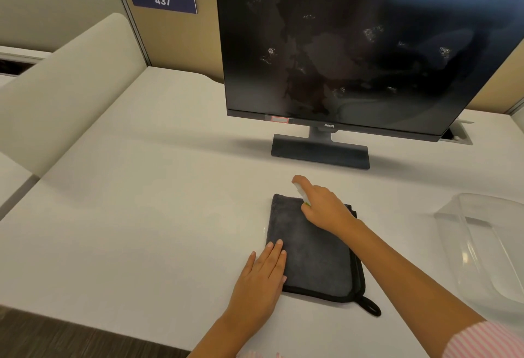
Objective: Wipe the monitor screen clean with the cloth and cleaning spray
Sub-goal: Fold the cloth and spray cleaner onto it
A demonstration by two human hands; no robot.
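Two hands | left [262,278] flat on cloth [314,252] | right [323,207] grips spray [301,192] | clear tub [487,247] right

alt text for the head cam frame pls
A person's right hand holds a small spray bottle over a folded dark cloth on a white desk, the left hand flat on the cloth's edge. Behind stands a smudged black monitor; a clear plastic container sits right.
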